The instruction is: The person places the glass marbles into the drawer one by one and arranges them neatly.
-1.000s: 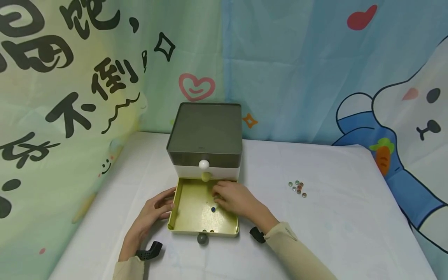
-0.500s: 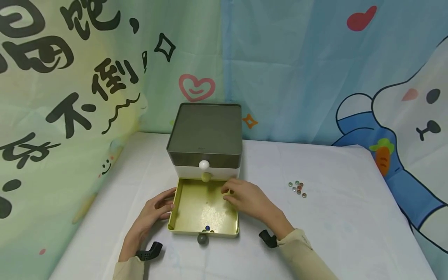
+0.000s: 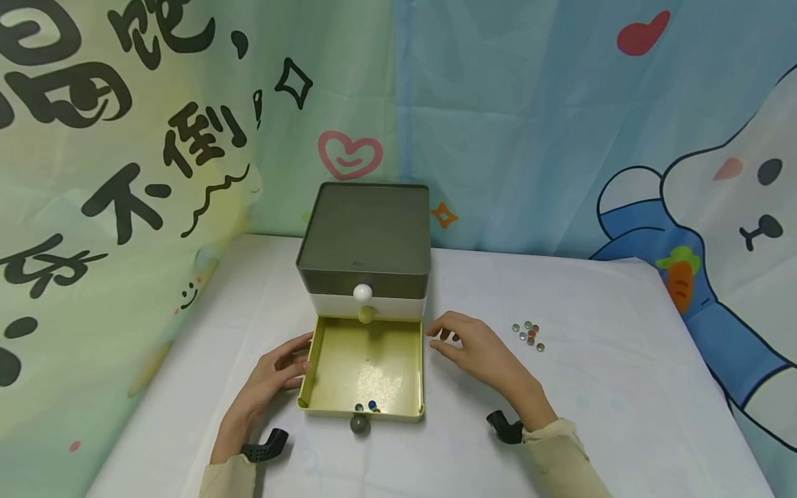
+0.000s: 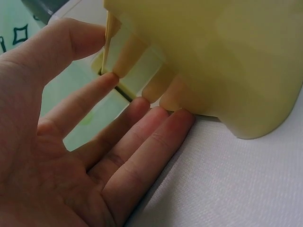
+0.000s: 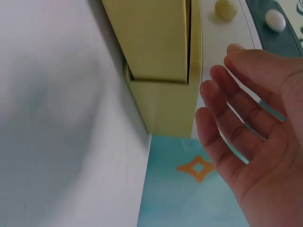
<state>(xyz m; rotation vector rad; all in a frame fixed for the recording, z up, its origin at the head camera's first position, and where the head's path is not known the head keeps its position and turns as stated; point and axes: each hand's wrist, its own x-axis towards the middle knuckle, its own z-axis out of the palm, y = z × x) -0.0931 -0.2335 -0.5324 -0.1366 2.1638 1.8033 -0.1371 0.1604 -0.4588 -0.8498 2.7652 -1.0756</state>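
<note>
A yellow-green drawer (image 3: 361, 353) is pulled out from the bottom of a small drawer cabinet (image 3: 367, 235). Inside it, a few small glass marbles (image 3: 372, 405) lie along the front wall, one of them dark blue. With outstretched fingers my left hand (image 3: 268, 377) touches the outside of the drawer's left wall; in the left wrist view its thumb meets the upper edge of the wall (image 4: 199, 56). My right hand (image 3: 476, 349) hovers just right of the drawer, fingers loosely bent, holding nothing in the right wrist view. Several more marbles (image 3: 531, 335) lie on the tablecloth beyond it.
The cabinet has a dark grey top and stands against a printed curtain (image 3: 498, 124). Round knobs, one white (image 3: 362, 292), one yellow-green (image 3: 367, 315) and one dark grey (image 3: 360, 425), stick out in front. White cloth (image 3: 623, 387) covers the table.
My right hand has lifted out of the drawer and moved right, past its side wall. The blue marble has rolled to the drawer's front. My left hand stays in place.
</note>
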